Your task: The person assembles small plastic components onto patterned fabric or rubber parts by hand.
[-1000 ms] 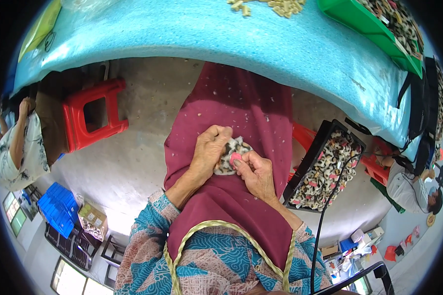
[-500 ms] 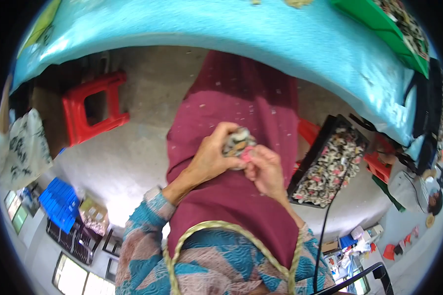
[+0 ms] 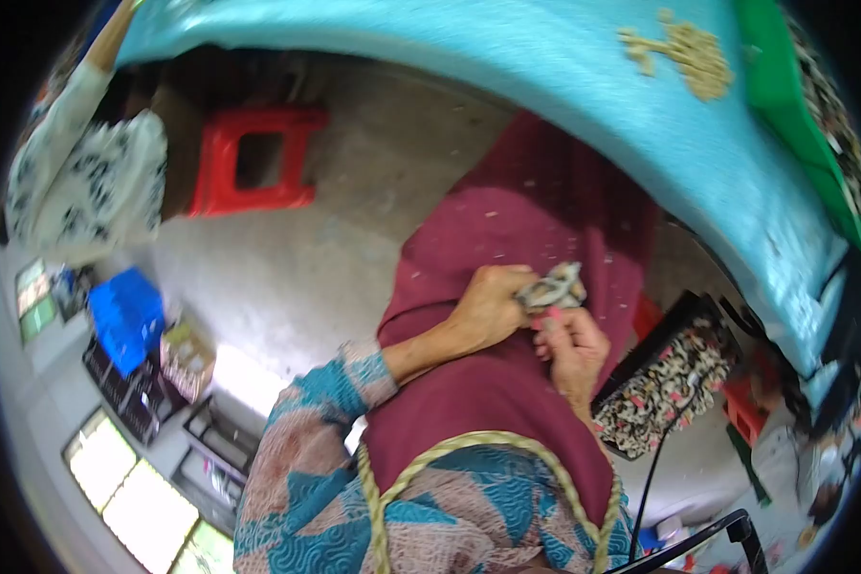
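Sitting under the turquoise table arching across the top, bare concrete floor at centre-left, I pinch a small grey piece with my left hand and right hand, both closed, mid-frame over my maroon lap.

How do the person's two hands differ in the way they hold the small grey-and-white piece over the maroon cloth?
The left hand closes around the small grey-and-white piece from the side, knuckles up; the right hand sits below it, fingers reaching up to its lower edge. The left forearm shows bare up to a patterned teal sleeve; the right forearm is mostly hidden. Both hands touch the piece above the maroon cloth.
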